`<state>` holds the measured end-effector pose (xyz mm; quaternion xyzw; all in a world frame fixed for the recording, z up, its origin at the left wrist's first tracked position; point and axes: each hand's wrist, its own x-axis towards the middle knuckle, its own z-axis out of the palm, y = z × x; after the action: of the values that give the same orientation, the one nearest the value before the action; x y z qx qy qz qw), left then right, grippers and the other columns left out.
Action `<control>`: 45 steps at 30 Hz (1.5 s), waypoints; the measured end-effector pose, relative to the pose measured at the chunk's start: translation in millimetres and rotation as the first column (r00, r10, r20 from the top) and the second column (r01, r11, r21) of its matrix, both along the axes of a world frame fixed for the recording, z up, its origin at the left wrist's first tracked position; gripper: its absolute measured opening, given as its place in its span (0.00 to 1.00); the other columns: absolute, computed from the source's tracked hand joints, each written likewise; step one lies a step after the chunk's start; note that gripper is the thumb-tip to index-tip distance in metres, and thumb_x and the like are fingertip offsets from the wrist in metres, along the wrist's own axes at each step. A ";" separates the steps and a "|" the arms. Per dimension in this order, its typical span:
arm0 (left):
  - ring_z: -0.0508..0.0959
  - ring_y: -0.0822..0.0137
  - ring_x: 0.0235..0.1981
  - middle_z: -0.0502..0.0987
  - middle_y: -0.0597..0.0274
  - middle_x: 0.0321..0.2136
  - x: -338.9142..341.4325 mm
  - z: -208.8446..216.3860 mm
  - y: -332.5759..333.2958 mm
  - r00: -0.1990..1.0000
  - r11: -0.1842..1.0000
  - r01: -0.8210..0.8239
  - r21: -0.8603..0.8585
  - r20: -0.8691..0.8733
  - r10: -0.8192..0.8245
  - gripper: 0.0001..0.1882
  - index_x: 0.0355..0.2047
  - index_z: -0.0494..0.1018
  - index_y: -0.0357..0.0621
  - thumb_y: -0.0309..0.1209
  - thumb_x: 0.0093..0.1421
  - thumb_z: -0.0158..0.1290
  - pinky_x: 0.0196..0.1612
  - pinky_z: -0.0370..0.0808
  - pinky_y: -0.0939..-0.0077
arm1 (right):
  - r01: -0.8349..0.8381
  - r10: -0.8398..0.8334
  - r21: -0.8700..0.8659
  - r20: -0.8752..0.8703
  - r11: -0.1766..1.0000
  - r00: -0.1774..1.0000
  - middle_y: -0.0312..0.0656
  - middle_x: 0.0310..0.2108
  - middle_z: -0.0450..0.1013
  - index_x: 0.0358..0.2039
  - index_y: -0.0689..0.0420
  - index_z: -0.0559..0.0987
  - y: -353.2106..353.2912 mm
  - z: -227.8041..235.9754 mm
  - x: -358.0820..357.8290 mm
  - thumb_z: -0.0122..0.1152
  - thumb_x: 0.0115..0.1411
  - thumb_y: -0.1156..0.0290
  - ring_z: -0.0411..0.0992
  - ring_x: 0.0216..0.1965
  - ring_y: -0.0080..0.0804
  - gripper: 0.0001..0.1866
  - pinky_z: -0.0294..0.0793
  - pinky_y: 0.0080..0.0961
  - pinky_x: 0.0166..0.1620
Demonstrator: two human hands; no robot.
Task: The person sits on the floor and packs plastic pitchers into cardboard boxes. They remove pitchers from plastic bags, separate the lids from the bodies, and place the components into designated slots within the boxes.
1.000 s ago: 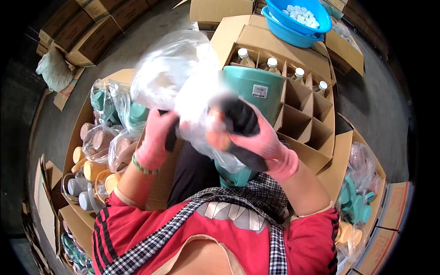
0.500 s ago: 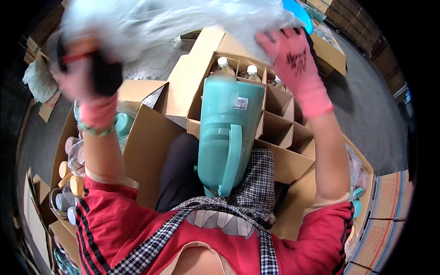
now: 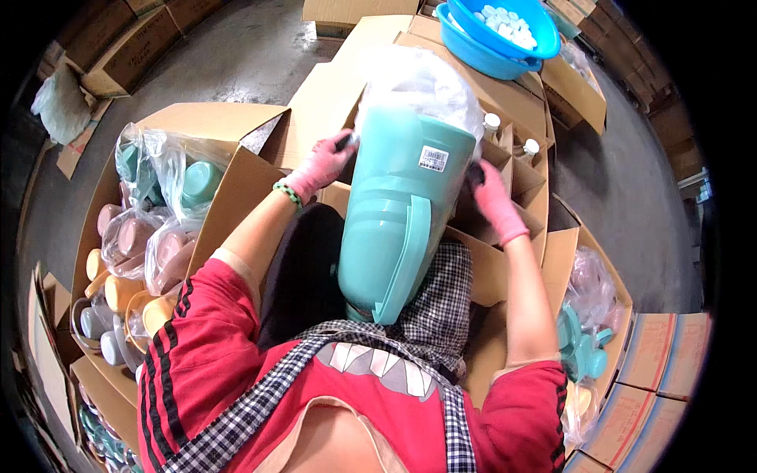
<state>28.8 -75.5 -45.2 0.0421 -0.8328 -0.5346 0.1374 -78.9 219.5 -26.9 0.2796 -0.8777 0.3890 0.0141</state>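
Both hands dropped from overhead: left hand and right hand now pinching clear plastic bag over teal jug on lap.

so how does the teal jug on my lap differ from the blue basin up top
The teal jug is tall, lies tilted bottom-up against the lap, and is getting a clear plastic bag over its base; the blue basin is wide, shallow and sits upright on a carton. The jug is gripped by the left hand and right hand; the basin is untouched and holds small white caps. Both are plastic.
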 end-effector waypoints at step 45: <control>0.72 0.59 0.34 0.73 0.59 0.24 125.2 152.9 4.8 0.860 0.509 0.291 -0.810 -0.012 -0.510 0.17 0.23 0.71 0.44 0.32 0.26 0.53 0.43 0.65 0.69 | -0.099 0.303 -0.412 0.465 0.906 0.832 0.34 0.25 0.66 0.30 0.59 0.71 32.5 93.4 225.5 0.55 0.54 0.60 0.61 0.27 0.20 0.14 0.60 0.17 0.31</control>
<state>154.0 -70.7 107.6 -0.2851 -0.9421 -0.1327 0.1165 146.6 252.0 66.5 0.2488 -0.7239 0.6075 -0.2122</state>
